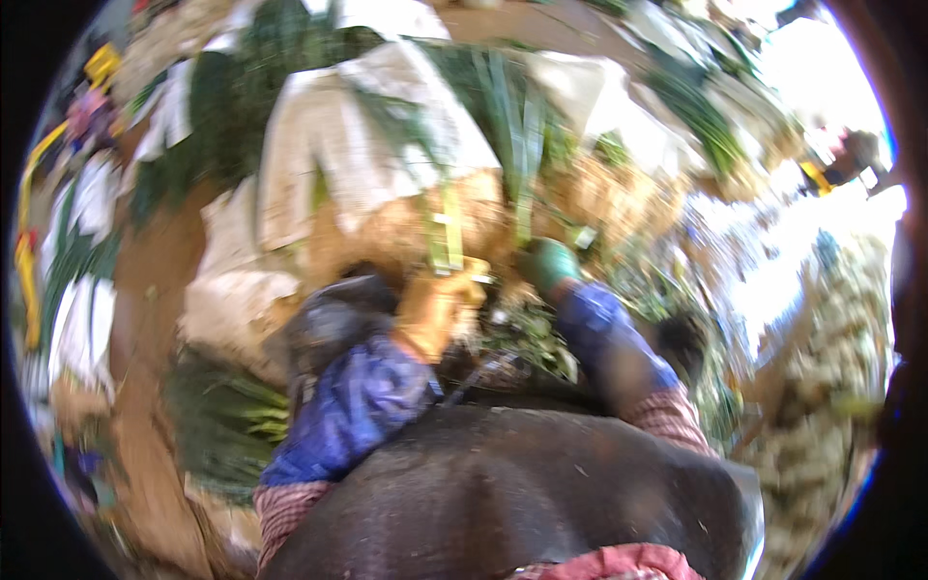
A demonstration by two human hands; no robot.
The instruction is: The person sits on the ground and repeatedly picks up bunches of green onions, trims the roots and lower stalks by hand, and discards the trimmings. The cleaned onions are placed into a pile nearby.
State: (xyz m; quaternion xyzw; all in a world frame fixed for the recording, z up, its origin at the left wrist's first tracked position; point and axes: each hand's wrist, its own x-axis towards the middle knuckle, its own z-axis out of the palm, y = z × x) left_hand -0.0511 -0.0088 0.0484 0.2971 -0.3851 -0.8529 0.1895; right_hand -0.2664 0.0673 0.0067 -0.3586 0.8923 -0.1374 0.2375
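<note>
My left hand, in an orange-yellow glove, is closed around a few pale green stalks, apparently long green onions or leeks. Their darker leaves reach up across a white sack-like sheet. To the right, my right hand wears a green glove. It is at the lower end of other long green leaves; its fingers are hidden and blurred, so a grip cannot be made out. Loose trimmed leaves lie below and between both hands. Just beyond them is a tan, fibrous mass, perhaps root ends.
A dark apron covers my lap. More leafy bundles in white wraps lie ahead, and a green bundle sits at left. Brown floor runs along the left. Pale debris is heaped at right. Other people are partly visible at the far edges.
</note>
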